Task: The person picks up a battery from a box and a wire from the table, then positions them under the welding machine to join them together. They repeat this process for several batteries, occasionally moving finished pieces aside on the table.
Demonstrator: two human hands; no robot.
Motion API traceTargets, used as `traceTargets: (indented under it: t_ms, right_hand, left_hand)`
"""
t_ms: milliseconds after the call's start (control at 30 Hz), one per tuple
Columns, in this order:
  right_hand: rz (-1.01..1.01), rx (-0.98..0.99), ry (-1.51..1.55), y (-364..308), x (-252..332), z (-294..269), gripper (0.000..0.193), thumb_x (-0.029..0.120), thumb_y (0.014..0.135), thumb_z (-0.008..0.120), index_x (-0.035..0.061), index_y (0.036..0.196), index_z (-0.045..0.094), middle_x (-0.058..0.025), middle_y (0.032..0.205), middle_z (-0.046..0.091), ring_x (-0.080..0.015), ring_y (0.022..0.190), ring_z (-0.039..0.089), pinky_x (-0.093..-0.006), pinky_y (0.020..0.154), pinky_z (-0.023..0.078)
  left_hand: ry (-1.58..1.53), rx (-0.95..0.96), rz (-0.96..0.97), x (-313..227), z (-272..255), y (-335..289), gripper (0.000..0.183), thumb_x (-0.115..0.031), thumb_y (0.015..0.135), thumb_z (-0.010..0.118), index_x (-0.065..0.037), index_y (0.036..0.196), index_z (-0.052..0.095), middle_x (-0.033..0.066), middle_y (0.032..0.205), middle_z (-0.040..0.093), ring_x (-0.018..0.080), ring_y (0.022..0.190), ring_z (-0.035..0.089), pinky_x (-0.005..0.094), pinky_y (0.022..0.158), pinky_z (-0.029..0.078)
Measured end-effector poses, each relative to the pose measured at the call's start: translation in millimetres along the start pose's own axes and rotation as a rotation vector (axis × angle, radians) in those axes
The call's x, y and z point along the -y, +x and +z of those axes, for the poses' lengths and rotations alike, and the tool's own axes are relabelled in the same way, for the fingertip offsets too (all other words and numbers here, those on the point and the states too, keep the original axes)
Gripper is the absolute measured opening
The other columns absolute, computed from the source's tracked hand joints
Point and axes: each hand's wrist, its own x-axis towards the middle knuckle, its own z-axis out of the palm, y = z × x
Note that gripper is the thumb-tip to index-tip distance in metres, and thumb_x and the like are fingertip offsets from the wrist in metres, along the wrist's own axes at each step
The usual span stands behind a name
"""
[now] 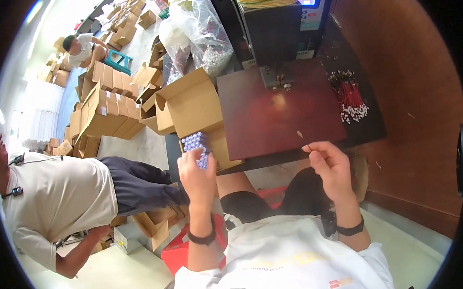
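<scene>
My left hand (197,176) is over the near end of an open cardboard box (192,105), with its fingers curled down against a block of upright cylindrical battery cells (193,141) in purple-blue wraps. Its fingertips are partly hidden, so whether a cell is between them is unclear. My right hand (333,168) is at the near edge of a dark red board (258,122), thumb and forefinger pinched on a thin dark wire (309,147). A small pale tapered piece (299,134) shows on the board just beyond those fingers.
At the board's far edge stands a black machine (271,34) with a small metal fixture (279,85). Red wire leads with white connectors (351,97) lie right of the board, beside a brown panel (411,100). Clear plastic bags (205,31) and cartons (108,109) are left; a person (66,189) stands nearby.
</scene>
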Motion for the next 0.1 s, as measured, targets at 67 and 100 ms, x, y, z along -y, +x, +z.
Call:
traceTargets:
  t_ms: [67, 100]
  right_hand:
    - [-0.086, -0.056, -0.083, 4, 3, -8, 0.021, 0.021, 0.103, 0.066, 0.0008, 0.107, 0.069, 0.0056, 0.086, 0.062, -0.0005, 0.075, 0.049, -0.018, 0.064, 0.038]
    - [-0.09, -0.06, -0.084, 4, 3, -9, 0.021, 0.021, 0.103, 0.066, 0.0008, 0.107, 0.069, 0.0056, 0.086, 0.062, -0.0005, 0.075, 0.049, -0.018, 0.064, 0.038]
  left_hand:
    - [0.084, 0.082, -0.015, 19, 11, 10, 0.025, -0.019, 0.083, 0.075, -0.004, 0.101, 0.068, 0.0152, 0.095, 0.066, 0.0355, 0.093, 0.062, 0.0455, 0.082, 0.051]
    - [0.131, 0.131, -0.036, 24, 15, 11, 0.027, -0.021, 0.082, 0.076, -0.005, 0.102, 0.068, 0.0154, 0.098, 0.067, 0.0357, 0.095, 0.063, 0.0457, 0.084, 0.051]
